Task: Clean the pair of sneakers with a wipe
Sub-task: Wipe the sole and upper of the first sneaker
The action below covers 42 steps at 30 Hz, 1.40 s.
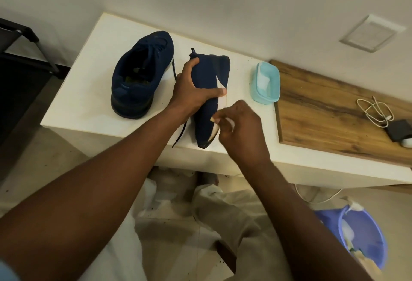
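Navy fabric covers both shoes. The first sneaker [142, 73] stands upright on its sole on the white table [89, 93], at about ten o'clock from your hands. It sits apart from them, probably parked there so it does not get in the way.

Your left hand [191, 89] grips the second sneaker [211, 75] round its upper, with the thumb laid across the near side towards the pale sole edge and the fingers curled over the far side. You hold it tipped on its side, running from twelve to six o'clock, its lower end near the table's front edge. That tilt turns the white sole strip up towards your other hand.

Your right hand [243, 131], at four o'clock from the left one, pinches a small white wipe [230, 123] in curled fingers at the lower part of that strip. I cannot tell whether the wipe is pressing on it.

At two o'clock a pale blue tub [267, 83] sits open-topped with something white inside, likely spare wipes kept within reach. Down at five o'clock on the floor, a purple bin [361, 236] holds white scraps and looks handy for spent wipes.
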Each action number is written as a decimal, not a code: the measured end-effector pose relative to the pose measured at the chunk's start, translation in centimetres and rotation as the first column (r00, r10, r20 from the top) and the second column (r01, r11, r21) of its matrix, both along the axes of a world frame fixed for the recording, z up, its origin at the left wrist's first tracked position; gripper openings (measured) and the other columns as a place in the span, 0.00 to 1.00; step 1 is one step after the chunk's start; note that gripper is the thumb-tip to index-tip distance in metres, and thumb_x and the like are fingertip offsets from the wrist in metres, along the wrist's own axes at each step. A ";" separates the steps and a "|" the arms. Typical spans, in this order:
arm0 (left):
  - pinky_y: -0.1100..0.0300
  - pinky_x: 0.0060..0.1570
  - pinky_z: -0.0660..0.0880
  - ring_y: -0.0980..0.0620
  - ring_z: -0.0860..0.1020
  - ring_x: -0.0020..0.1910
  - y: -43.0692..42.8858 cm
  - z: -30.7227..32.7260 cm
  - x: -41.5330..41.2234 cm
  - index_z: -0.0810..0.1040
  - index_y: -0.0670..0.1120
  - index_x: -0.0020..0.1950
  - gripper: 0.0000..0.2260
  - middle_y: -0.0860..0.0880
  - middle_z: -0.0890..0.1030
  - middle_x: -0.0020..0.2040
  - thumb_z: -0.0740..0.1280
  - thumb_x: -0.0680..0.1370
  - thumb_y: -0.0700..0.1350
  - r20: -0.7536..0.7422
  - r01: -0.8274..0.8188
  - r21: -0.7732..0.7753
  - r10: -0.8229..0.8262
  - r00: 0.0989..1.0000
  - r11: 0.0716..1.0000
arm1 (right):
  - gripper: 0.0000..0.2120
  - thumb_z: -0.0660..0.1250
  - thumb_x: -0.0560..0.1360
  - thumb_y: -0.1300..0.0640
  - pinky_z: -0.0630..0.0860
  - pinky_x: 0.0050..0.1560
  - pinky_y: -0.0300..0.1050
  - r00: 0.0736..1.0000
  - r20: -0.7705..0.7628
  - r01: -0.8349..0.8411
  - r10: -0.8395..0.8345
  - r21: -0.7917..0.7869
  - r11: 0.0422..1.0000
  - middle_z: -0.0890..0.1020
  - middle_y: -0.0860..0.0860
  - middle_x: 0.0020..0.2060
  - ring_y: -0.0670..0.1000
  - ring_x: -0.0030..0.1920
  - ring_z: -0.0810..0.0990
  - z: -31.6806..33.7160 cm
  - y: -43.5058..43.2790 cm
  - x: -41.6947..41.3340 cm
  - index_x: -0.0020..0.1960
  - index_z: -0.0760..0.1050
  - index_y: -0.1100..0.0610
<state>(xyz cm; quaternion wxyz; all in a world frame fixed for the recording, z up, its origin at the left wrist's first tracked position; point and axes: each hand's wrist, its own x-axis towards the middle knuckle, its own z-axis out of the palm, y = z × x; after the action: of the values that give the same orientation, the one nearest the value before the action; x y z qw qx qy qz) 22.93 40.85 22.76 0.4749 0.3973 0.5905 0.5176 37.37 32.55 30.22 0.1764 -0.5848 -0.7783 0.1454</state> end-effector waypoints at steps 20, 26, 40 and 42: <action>0.46 0.67 0.77 0.48 0.72 0.72 0.2 -0.3 0.0 0.61 0.56 0.80 0.51 0.51 0.68 0.76 0.86 0.63 0.52 -0.014 -0.007 -0.015 0.006 1.000 1.000 | 0.09 0.71 0.73 0.62 0.69 0.42 0.30 0.998 0.067 -0.001 -0.002 0.041 0.999 0.78 0.51 0.47 0.47 0.44 0.75 0.2 -1.2 -0.5 0.52 0.82 0.55; 0.47 0.66 0.78 0.49 0.73 0.70 0.2 -0.1 -0.3 0.62 0.56 0.80 0.51 0.51 0.69 0.75 0.86 0.63 0.51 0.014 -0.007 -0.015 0.007 1.000 1.000 | 0.09 0.71 0.73 0.62 0.77 0.43 0.38 0.984 0.124 -0.126 0.128 -0.022 0.992 0.78 0.50 0.47 0.47 0.43 0.76 -0.7 -3.4 -0.4 0.52 0.83 0.53; 0.48 0.68 0.76 0.48 0.71 0.73 0.0 0.2 -0.1 0.61 0.55 0.81 0.51 0.50 0.68 0.77 0.85 0.65 0.51 0.005 -0.011 -0.013 0.011 1.000 1.000 | 0.07 0.68 0.76 0.61 0.69 0.41 0.32 0.999 0.044 0.024 -0.027 0.073 0.997 0.78 0.51 0.46 0.47 0.42 0.75 -0.2 0.7 -0.9 0.51 0.82 0.55; 0.49 0.68 0.76 0.48 0.71 0.73 -0.2 0.1 0.0 0.61 0.55 0.81 0.50 0.50 0.67 0.77 0.85 0.65 0.50 -0.005 -0.005 -0.007 0.005 1.000 1.000 | 0.07 0.68 0.77 0.60 0.66 0.42 0.31 0.995 0.032 0.092 -0.094 0.069 0.993 0.77 0.52 0.48 0.49 0.44 0.77 0.2 1.7 -1.3 0.53 0.82 0.56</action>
<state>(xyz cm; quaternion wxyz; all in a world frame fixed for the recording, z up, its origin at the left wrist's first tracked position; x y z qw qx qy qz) 22.89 40.68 22.90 0.4735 0.3957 0.5944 0.5157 36.12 34.25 30.40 0.1889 -0.6166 -0.7577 0.1003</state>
